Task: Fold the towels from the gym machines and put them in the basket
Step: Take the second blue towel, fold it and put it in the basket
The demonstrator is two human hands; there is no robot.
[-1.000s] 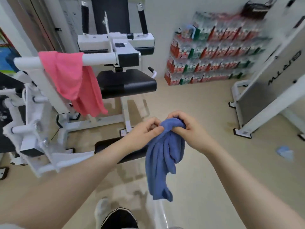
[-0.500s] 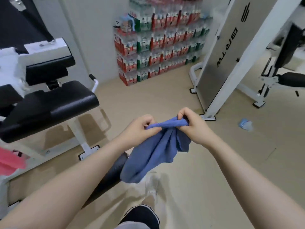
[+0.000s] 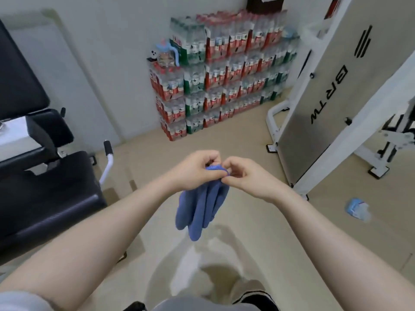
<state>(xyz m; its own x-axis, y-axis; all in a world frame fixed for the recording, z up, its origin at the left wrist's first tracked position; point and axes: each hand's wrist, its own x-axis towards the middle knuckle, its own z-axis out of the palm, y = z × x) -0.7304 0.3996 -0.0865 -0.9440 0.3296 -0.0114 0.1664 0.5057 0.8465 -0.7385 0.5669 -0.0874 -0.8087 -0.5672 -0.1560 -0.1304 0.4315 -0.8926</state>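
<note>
A: Holding one soft blue terry towel [image 3: 203, 207] up at chest height, dead centre of view, hanging bunched in loose vertical folds over the beige floor [image 3: 247, 140].

B: Gripping how?

A: Pinching its top edge from both sides. Left hand [image 3: 194, 170] curling round the gathered hem, thumb and fingers closed on the cloth. Right hand [image 3: 244, 176] nipping the same hem with thumb and forefinger, other fingers curled in loosely. Knuckles nearly touching at the top.

B: Folding yet?

A: Judging not. Looking more like hunting for corners; cloth still crumpled, no flat crease anywhere. So: one towel collected, folding only starting.

B: And the basket?

A: Not showing in view. Nothing placed as far as visible. Remaining, by that reckoning: spreading this towel, folding it, carrying it off to the basket, then fetching any others.

B: Any others showing?

A: None on the machines visible here. Black padded gym seat with white frame [image 3: 51, 182] sitting at nine o'clock, bare of cloth. Grey panelled weight machine on white legs [image 3: 318, 90] standing at two o'clock, likewise. Small crumpled pale blue item [image 3: 357, 208] lying on the floor at three o'clock, too blurred to call towel or wrapper. Stacked shrink-wrapped packs of bottled water [image 3: 224, 75] lining the wall at twelve o'clock.
</note>
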